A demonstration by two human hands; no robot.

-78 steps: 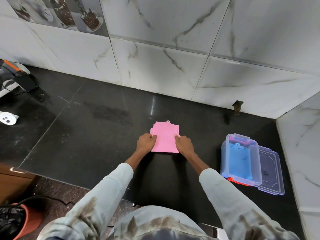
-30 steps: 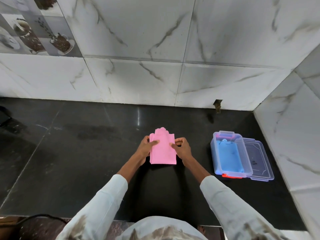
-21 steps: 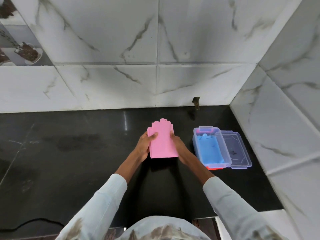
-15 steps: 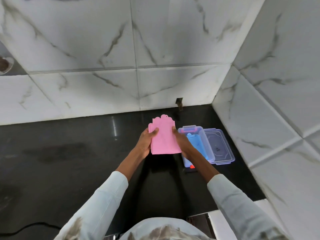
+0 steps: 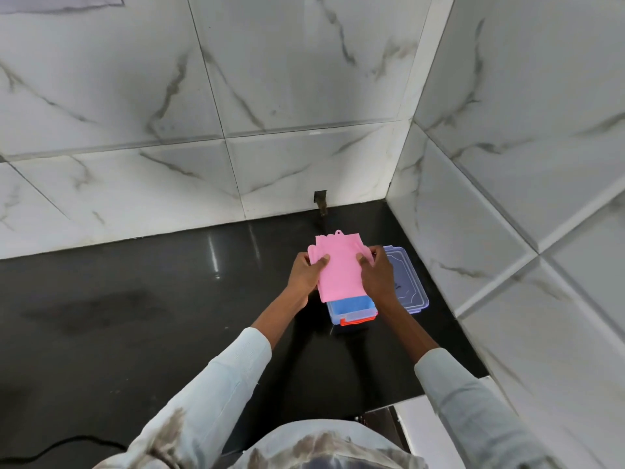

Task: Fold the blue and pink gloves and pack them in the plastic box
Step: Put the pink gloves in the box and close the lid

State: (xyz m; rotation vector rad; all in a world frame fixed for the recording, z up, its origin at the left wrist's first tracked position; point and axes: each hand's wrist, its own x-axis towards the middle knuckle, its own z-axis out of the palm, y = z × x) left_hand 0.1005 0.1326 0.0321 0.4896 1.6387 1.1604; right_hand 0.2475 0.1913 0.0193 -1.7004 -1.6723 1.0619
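Note:
The folded pink glove (image 5: 340,269) is held flat above the clear plastic box (image 5: 355,316), covering most of it. My left hand (image 5: 306,274) grips its left edge and my right hand (image 5: 377,275) grips its right edge, thumbs on top. Under the glove's near edge, the folded blue glove (image 5: 351,304) shows inside the box. A red latch (image 5: 356,321) marks the box's near end. The box's far half is hidden by the pink glove.
The box's clear lid (image 5: 407,282) lies flat just right of the box. Marble-tiled walls (image 5: 507,198) meet in a corner close behind and to the right. The black counter (image 5: 135,299) stretches left. A black cable (image 5: 50,450) lies at the near left edge.
Both hands lifted the folded pink glove off the counter and carried it right, from the counter's middle to over the box. The view swung right toward the wall corner.

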